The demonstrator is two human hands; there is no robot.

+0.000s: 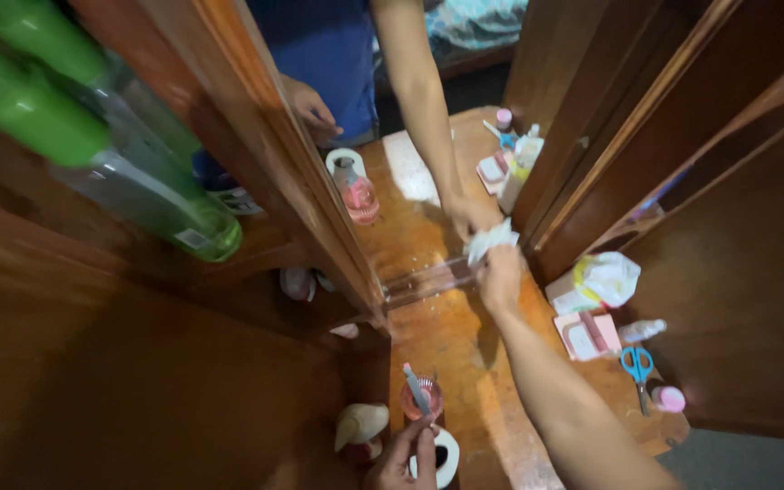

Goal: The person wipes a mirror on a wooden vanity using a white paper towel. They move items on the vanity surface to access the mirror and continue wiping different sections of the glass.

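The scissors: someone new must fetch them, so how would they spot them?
Look at the wooden tabletop in front of the mirror, on its right edge beyond the pink flat box. The scissors lie between a small clear bottle and a pink-capped jar; only they have blue handles.

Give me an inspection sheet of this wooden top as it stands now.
Surface: glossy wooden top, with a mirror at its back.
Job's things: white cloth pressed to the mirror's lower edge.
Clutter: blue scissors, pink box, white bag and pink-capped bottle at right; pink jar and white roll near front.
Hands: right hand shut on the cloth; left hand by the pink jar, grip unclear.
Cables: nothing seen.
Surroundings: wooden panels; green and clear bottles upper left.
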